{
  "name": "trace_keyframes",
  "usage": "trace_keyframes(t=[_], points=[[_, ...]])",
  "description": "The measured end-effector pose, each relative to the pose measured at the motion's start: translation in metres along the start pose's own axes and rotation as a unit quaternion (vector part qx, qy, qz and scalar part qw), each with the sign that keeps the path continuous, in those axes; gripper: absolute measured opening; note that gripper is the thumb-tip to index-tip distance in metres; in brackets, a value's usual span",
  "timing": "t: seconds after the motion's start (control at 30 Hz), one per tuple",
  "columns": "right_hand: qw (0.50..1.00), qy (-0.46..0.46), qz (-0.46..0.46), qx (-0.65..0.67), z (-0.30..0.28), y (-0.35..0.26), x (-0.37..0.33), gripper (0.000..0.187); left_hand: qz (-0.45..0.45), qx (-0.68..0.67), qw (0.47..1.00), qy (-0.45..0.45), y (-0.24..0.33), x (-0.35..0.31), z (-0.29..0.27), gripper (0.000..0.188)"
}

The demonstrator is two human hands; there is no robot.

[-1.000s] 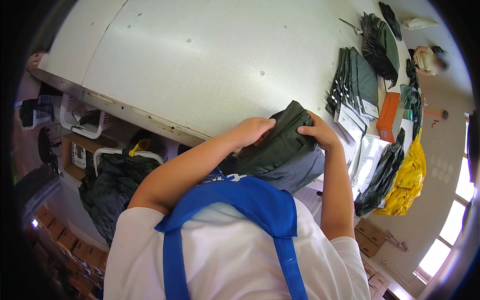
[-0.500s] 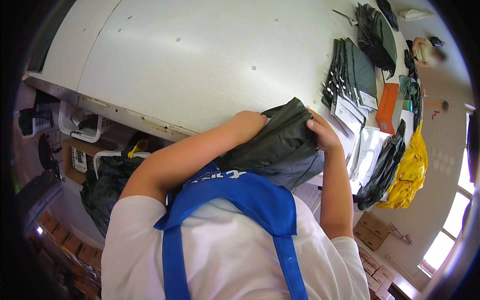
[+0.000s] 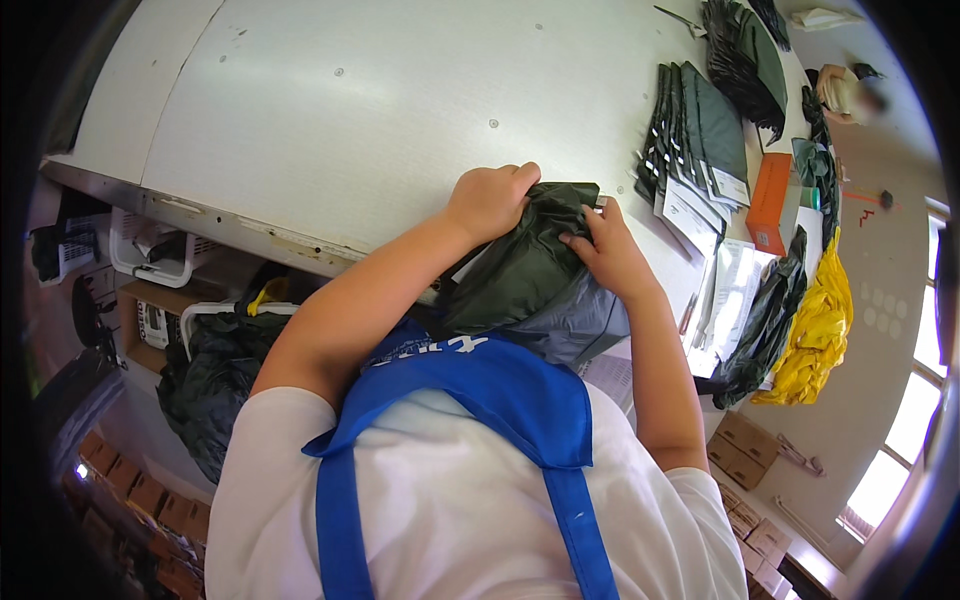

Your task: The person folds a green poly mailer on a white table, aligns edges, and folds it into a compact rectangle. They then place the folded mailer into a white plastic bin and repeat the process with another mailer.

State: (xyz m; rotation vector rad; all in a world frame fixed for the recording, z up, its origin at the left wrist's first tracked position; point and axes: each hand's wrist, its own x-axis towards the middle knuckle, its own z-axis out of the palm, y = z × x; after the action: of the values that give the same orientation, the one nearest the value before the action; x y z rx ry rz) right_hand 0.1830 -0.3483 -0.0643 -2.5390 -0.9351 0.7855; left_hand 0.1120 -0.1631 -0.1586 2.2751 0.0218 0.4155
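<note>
A dark green piece of thin, shiny fabric point(image 3: 515, 275) is bunched at the near edge of the table, in front of my chest. My left hand point(image 3: 492, 202) is closed on its upper left edge, with the thumb and fingers pressed together. At the upper right corner, my right hand point(image 3: 608, 245) pinches the same fabric between thumb and fingers. A small pale tag shows beside the right fingertips. Grey-blue fabric point(image 3: 570, 325) hangs below the green, next to my apron point(image 3: 470, 385).
Folded dark green pieces with white papers point(image 3: 715, 150) lie at the right of the white table point(image 3: 380, 130). Beyond them are an orange box point(image 3: 772, 200), scissors point(image 3: 682, 20) and yellow fabric point(image 3: 815, 330). Dark fabric fills a basket point(image 3: 215, 370) at left. Another person point(image 3: 845, 95) is far right.
Both hands have moved up, farther over the table, with the green fabric. My right hand has shifted left, nearer my left hand, and its fingers have turned onto the fabric's top corner.
</note>
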Motion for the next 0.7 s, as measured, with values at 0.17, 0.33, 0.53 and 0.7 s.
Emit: trace_keyframes(t=[0.17, 0.33, 0.53, 0.7], points=[[0.971, 0.098, -0.037, -0.213, 0.031, 0.000, 0.002, 0.040, 0.019, 0.028, 0.999, -0.003, 0.003, -0.002, 0.002, 0.017], [0.990, 0.135, -0.047, -0.002, 0.034, 0.012, 0.005, 0.044, 0.022, 0.039, 0.999, 0.020, 0.014, 0.005, -0.012, 0.016], [0.998, 0.052, -0.023, 0.001, 0.020, -0.004, 0.006, 0.037, 0.057, 0.061, 0.996, 0.038, 0.015, 0.021, -0.012, 0.013], [0.968, 0.127, 0.012, -0.215, 0.040, -0.006, 0.016, 0.026, 0.090, 0.031, 0.995, 0.033, 0.024, 0.014, -0.014, 0.013]])
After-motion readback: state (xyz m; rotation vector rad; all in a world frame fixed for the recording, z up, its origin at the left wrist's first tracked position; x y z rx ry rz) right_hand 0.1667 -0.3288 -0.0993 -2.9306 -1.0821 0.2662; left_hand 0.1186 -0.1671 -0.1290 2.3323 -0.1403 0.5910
